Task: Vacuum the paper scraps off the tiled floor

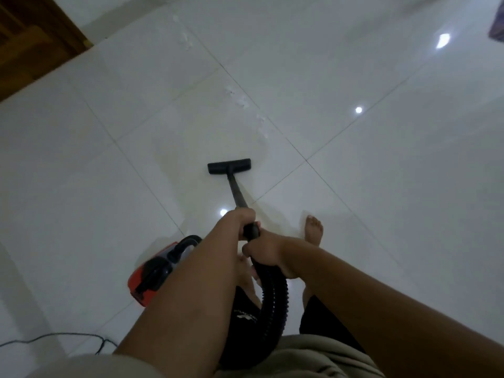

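Note:
A black vacuum wand [236, 190] runs down to a flat black floor nozzle [229, 166] that rests on the white tiled floor [109, 159]. My left hand [240, 218] grips the wand's upper end. Just behind it my right hand [268, 253] holds the wand where the ribbed black hose [274, 301] begins. White paper scraps [241, 100] lie ahead of the nozzle, a short gap away, with smaller bits [261, 126] closer. More scraps [185, 36] lie farther off. The red and black vacuum body [155, 271] sits on the floor to my left.
A dark power cord [54, 336] trails across the floor at the lower left. A wooden door [30, 36] fills the top left corner. My bare foot [313, 230] stands right of the wand. A dark object [496, 25] shows at the top right edge.

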